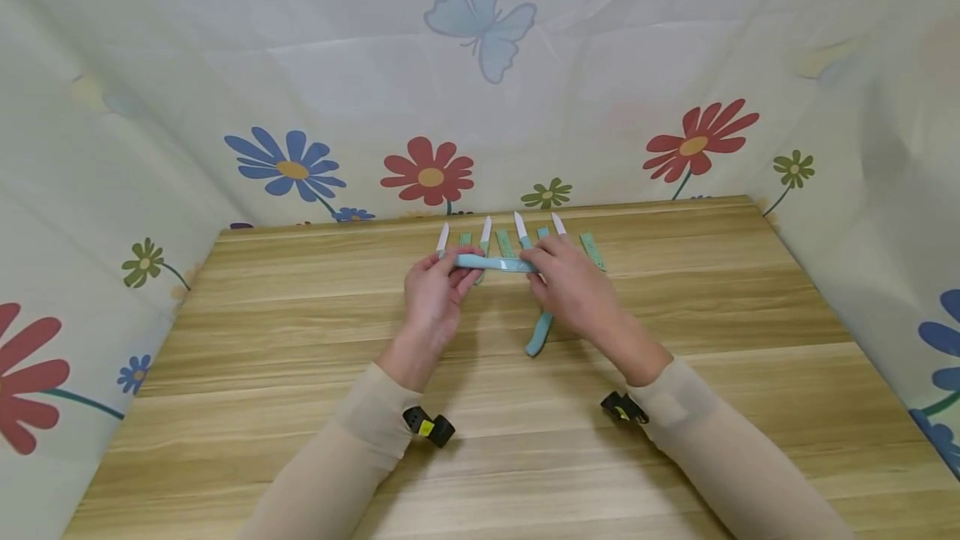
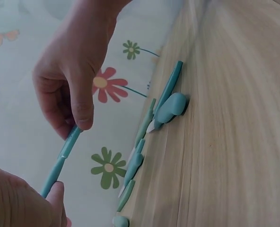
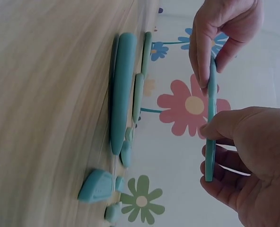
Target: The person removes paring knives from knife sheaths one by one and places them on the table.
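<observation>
A slim teal knife (image 1: 495, 263) is held level above the table between both hands, a seam showing between its handle and teal sheath (image 2: 70, 143); no bare blade shows on it. My left hand (image 1: 432, 294) pinches the handle end between thumb and fingers. On the sheath end, my right hand (image 1: 573, 286) has its thumb and curled fingers. Below and behind them lie several knives with pale blades, among them one knife (image 1: 444, 236) at the left and another (image 1: 558, 223) at the right. A teal handle (image 1: 538, 333) juts out beneath my right hand, which hides its upper part.
Green sheaths lie between the knives, one green sheath (image 1: 592, 251) at the right end of the row. The wooden table (image 1: 300, 390) meets a flower-printed curtain (image 1: 570, 123) at its back edge, and the curtain continues along both sides.
</observation>
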A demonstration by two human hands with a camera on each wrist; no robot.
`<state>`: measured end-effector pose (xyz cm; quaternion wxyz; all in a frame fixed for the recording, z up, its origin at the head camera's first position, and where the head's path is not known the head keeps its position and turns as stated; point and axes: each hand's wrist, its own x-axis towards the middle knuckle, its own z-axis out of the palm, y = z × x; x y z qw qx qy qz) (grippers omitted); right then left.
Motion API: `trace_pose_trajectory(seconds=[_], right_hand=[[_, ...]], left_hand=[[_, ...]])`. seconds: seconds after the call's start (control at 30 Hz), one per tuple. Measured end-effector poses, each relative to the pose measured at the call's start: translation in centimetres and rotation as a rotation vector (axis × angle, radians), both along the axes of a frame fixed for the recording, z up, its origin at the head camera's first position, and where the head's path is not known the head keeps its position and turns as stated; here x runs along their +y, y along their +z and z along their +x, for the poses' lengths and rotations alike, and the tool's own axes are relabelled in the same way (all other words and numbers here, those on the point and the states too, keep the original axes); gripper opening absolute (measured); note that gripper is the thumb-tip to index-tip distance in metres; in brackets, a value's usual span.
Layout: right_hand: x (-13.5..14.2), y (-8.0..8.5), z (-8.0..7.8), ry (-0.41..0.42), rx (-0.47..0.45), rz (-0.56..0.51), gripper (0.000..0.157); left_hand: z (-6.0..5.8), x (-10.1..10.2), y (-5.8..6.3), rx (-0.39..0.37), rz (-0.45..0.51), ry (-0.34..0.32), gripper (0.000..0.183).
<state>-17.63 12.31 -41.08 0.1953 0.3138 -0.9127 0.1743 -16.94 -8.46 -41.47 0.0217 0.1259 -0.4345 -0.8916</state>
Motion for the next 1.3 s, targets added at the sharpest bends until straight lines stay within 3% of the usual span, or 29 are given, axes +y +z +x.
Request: trace_pose_trajectory(seconds=[0.53,0.8,1.1,1.3], right_hand=[[1.5,0.0,-0.3,0.025,0.102,-0.023,0.022],[2.0,0.2,-0.4,0.030,0.098,-0.038,0.026],[2.2,0.3,-0.6,0.039,0.141,-0.009,0.026],[2.2,0.4,-0.6,0.039,0.155,0.000,0.027]], left_hand=[[0.3,0.3,-0.1,0.017,-0.034,-0.037,0.016],[0.4,-0.5,-0.3,0.042,-0.159,-0.110,0.026],[0.1,-0.9,-0.1,0.120,-0.320,-0.081,0.025],[0.0,-1.2,-0.1,0.209,-0.546,-0.056,0.018]])
